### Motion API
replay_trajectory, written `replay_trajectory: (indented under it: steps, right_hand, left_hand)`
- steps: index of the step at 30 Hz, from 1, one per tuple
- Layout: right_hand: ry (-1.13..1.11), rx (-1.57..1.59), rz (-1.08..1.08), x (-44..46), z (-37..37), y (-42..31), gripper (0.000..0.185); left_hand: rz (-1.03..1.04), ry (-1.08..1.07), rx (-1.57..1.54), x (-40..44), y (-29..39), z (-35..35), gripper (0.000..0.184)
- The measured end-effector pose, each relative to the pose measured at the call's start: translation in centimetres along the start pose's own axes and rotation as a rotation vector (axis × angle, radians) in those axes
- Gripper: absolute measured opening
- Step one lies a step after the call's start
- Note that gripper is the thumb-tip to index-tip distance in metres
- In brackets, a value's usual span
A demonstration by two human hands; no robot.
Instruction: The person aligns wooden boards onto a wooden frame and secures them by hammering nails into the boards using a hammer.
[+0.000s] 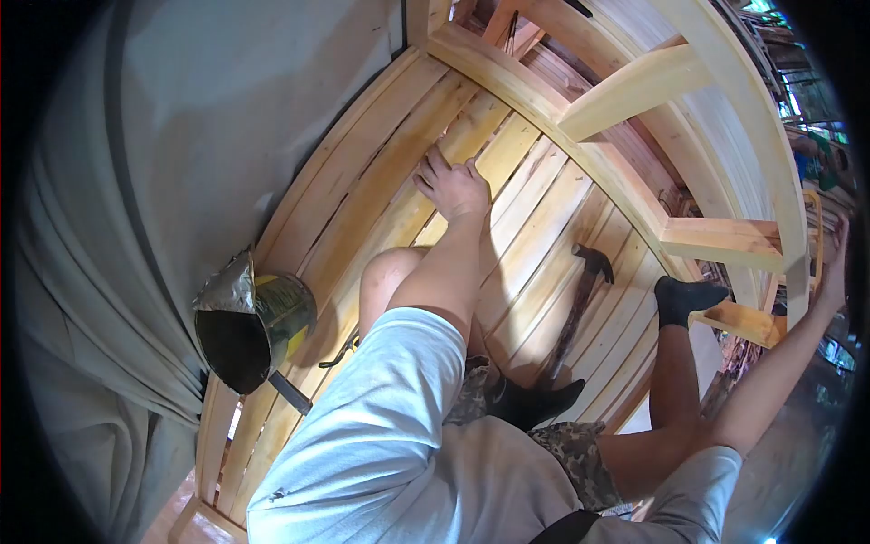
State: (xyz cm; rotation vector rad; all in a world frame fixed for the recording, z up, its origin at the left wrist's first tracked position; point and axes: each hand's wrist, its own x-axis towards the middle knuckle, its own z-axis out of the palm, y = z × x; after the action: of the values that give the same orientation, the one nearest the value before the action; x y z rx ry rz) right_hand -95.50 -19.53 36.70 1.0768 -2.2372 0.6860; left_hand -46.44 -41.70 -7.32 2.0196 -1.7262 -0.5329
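My left hand (453,189) rests on the slatted wooden surface (399,195), fingers spread over the pale slats, with nothing seen in it. At the far right edge my right hand (836,263) is raised beside the curved wooden rail (787,154); its fingers look stretched out along the dark rim of the view. A claw hammer (580,304) lies on the slats between my legs, its head away from me. An opened tin can (290,313) with a bent-up lid lies on its side at the left, its dark mouth toward me.
Grey cloth (136,272) hangs along the left. Wooden crosspieces (634,91) join the rails at the upper right. My socked foot (687,299) is braced by the lower crosspiece. A dark metal tool (290,392) lies beside the can.
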Motion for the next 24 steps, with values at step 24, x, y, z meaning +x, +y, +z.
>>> replay_trajectory:
  steps: [24]
  right_hand:
    - [-0.653,0.474,0.526,-1.2,4.4,9.0,0.060]
  left_hand:
    - [0.503,-0.076,0.158,6.8,-11.8,-5.6,0.070]
